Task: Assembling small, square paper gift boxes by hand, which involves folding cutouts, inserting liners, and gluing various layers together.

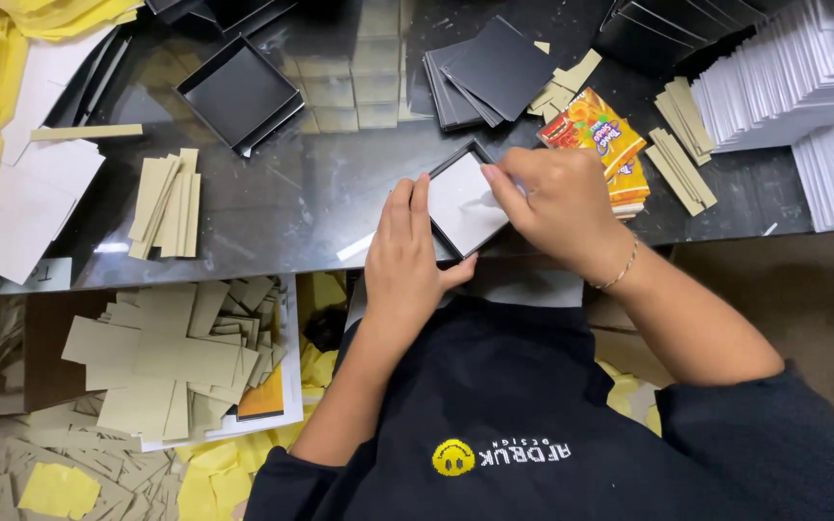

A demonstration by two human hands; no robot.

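A dark glossy table (320,193) fills the upper part of the head view, littered with cut card. At its right edge white sheets (803,77) are stacked in long fanned rows. Below the table's near edge, a heap of cross-shaped grey card blanks (166,357) is spread over yellow paper scraps (214,473). An open black tray (240,95) sits at the upper left of the table, and a pile of black square panels (494,72) lies at the top centre. Tan card strips (166,205) are gathered left of centre.

At the table's near edge a small black box with a white inner face (462,203) is held between both hands. The left hand (403,256) is laid flat along the box's left side, fingers together and extended, thumb under the near corner. The right hand (557,203) is curled over the right side — its fingertips pressed down on the white face. Just beyond it lies a small stack of orange snack packets (600,140).
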